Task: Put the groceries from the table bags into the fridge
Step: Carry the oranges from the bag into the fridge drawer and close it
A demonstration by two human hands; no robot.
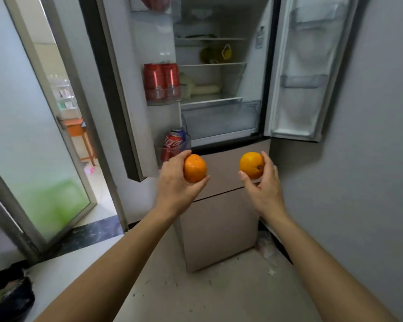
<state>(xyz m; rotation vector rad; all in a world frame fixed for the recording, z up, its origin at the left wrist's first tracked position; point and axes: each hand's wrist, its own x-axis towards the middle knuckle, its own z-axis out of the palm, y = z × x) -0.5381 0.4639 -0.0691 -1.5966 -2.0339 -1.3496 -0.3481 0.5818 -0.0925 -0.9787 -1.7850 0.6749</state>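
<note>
Orange fruit filled both hands. The left hand (pixel 175 180) gripped the left orange (pixel 195 168) between thumb and curled fingers, and the right hand (pixel 265 187) clasped the right orange (pixel 251 165) the same way. The hands were apart, raised before the open fridge (pixel 219 224), below its shelves and level with the closed lower front.

Several things could have gone wrong from there. Round fruit set on a flat glass shelf would likely roll towards the edge and drop to the floor. The crisper (pixel 221 119) looked the safer spot, but it was closed and neither hand was free to pull it, so one orange would probably have to be parked first. The left hand was also just beside the lower door bin (pixel 172 156), and a careless lift could have knocked what stood there.

That bin held a red can (pixel 172 145), tilted, with a blue one (pixel 180 133) behind it. The middle door bin (pixel 163 101) held two red cans (pixel 161 81), upright and side by side. One shelf carried something yellow (pixel 215 54), too blurred to name; the shelf below carried pale produce (pixel 203 88). The crisper's contents could not be made out through its cloudy front. A dark bag (pixel 7 296) lay on the table (pixel 63 263) at lower left.
</note>
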